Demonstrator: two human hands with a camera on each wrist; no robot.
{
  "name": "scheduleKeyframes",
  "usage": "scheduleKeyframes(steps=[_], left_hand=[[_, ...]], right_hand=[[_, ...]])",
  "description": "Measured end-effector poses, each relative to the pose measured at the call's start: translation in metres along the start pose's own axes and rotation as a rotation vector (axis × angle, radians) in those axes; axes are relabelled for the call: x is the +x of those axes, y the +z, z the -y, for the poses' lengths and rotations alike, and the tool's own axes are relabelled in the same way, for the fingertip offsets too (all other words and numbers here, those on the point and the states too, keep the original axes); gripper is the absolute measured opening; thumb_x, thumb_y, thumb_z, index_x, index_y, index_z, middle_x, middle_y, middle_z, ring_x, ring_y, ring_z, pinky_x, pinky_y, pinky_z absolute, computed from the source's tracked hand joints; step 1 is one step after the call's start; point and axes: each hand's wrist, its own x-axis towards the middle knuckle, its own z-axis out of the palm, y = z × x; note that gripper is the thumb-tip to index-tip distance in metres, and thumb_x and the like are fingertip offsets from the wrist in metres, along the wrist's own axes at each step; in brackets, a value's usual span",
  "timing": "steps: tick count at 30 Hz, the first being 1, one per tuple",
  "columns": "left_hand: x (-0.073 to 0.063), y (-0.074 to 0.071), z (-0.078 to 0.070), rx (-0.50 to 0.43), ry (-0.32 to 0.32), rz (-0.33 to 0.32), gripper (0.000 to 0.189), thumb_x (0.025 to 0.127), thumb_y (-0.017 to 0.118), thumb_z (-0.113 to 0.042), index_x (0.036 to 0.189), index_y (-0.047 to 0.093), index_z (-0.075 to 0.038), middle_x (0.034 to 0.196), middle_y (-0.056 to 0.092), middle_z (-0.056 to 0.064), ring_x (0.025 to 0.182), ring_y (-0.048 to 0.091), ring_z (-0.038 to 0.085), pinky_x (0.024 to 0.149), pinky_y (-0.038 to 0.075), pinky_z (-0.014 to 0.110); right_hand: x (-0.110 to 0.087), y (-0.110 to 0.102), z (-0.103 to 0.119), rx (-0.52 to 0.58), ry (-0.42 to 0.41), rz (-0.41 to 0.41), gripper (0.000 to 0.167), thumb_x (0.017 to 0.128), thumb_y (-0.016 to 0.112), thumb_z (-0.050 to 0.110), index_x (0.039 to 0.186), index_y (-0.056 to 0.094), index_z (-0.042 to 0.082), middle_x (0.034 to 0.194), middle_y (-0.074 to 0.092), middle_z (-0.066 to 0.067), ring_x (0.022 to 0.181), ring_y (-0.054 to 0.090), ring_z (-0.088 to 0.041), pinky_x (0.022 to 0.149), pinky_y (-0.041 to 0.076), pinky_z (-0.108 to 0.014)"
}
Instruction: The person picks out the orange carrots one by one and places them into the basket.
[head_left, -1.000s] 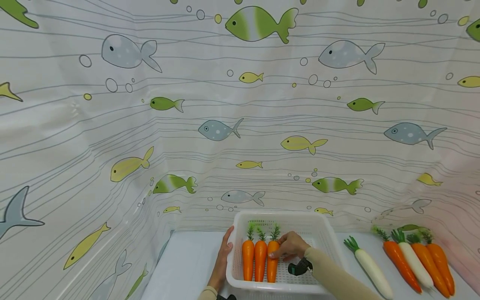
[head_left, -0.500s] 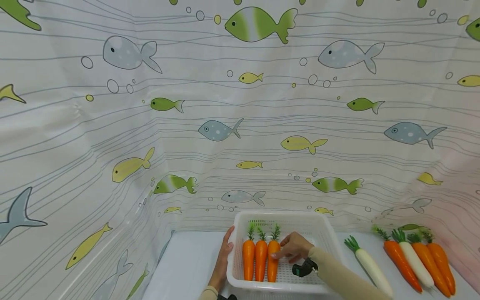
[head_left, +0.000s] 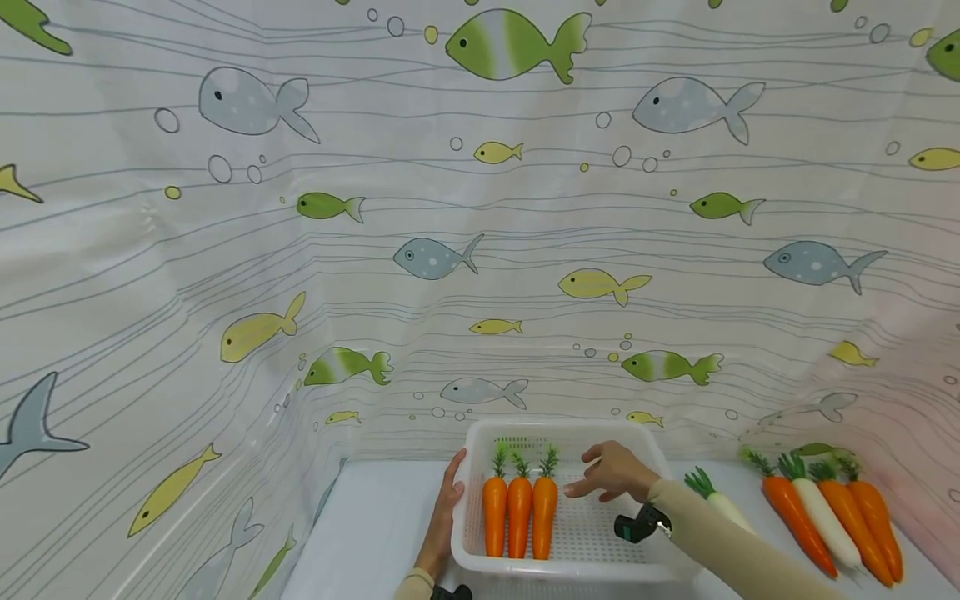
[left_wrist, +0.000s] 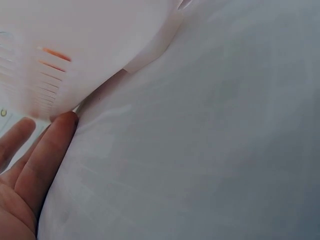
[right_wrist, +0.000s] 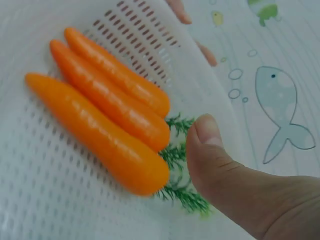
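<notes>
Three orange carrots with green tops lie side by side in the left half of a white plastic basket (head_left: 570,571). The rightmost carrot (head_left: 544,517) is nearest to my right hand (head_left: 617,472), which hovers over the basket with loosely spread fingers and holds nothing. In the right wrist view, the thumb (right_wrist: 207,155) stands beside the carrot tops (right_wrist: 187,197). My left hand (head_left: 448,500) rests against the basket's left side with its fingers extended along the wall. Its fingers (left_wrist: 50,155) touch the outside of the basket (left_wrist: 100,45) low down in the left wrist view.
Right of the basket, a white radish (head_left: 723,507) lies on the white table (head_left: 367,533), partly hidden by my right sleeve. Farther right are an orange carrot (head_left: 798,525), another white radish (head_left: 831,521) and two more carrots (head_left: 862,533). A fish-patterned curtain (head_left: 480,250) encloses the table.
My right hand has let go of the rightmost carrot and moved right, away from it. The carrots stay in place, and the left hand keeps its position at the basket.
</notes>
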Motion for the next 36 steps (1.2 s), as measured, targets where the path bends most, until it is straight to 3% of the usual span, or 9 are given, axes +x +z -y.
scheduleKeyframes(steps=[6,13,23,29,36], left_hand=[[0.000,-0.001,-0.002,0.002,0.001,-0.029,0.061,0.112,0.027,-0.042,0.171,0.018,-0.028,0.178,0.017,0.014,0.156,0.027,0.044,0.125,0.028,0.068],[0.000,-0.002,-0.001,0.006,-0.016,-0.038,0.062,0.112,0.026,-0.045,0.171,0.019,-0.029,0.178,0.016,0.014,0.158,0.026,0.044,0.125,0.025,0.070],[-0.002,-0.005,0.001,0.000,-0.025,-0.040,0.062,0.111,0.027,-0.045,0.171,0.018,-0.028,0.178,0.017,0.014,0.157,0.028,0.044,0.125,0.027,0.069],[-0.003,-0.008,0.001,-0.010,-0.035,-0.035,0.064,0.111,0.027,-0.047,0.171,0.017,-0.028,0.178,0.015,0.014,0.158,0.025,0.046,0.125,0.025,0.070],[-0.003,-0.008,-0.002,0.004,-0.035,-0.035,0.063,0.111,0.026,-0.048,0.171,0.017,-0.030,0.179,0.015,0.013,0.159,0.024,0.046,0.126,0.022,0.071]], right_hand=[[-0.010,-0.029,-0.001,-0.122,-0.115,-0.110,0.076,0.071,0.100,0.028,0.129,0.066,-0.008,0.108,0.074,-0.017,0.086,0.070,-0.022,0.071,0.066,-0.040],[-0.023,-0.070,-0.015,-0.192,-0.204,-0.183,0.063,0.080,0.093,0.031,0.123,0.068,-0.009,0.106,0.074,-0.017,0.092,0.071,-0.026,0.067,0.063,-0.035],[-0.034,-0.126,-0.058,-0.256,-0.120,-0.233,0.051,0.094,0.080,0.025,0.125,0.066,-0.012,0.105,0.074,-0.021,0.086,0.072,-0.027,0.066,0.063,-0.036],[-0.041,-0.153,-0.086,-0.260,-0.097,-0.236,0.050,0.094,0.078,0.021,0.124,0.064,-0.017,0.106,0.072,-0.031,0.085,0.072,-0.031,0.065,0.065,-0.039],[-0.046,-0.177,-0.114,-0.364,-0.002,-0.277,0.054,0.090,0.080,0.021,0.121,0.064,-0.019,0.107,0.070,-0.035,0.089,0.070,-0.038,0.070,0.062,-0.044]])
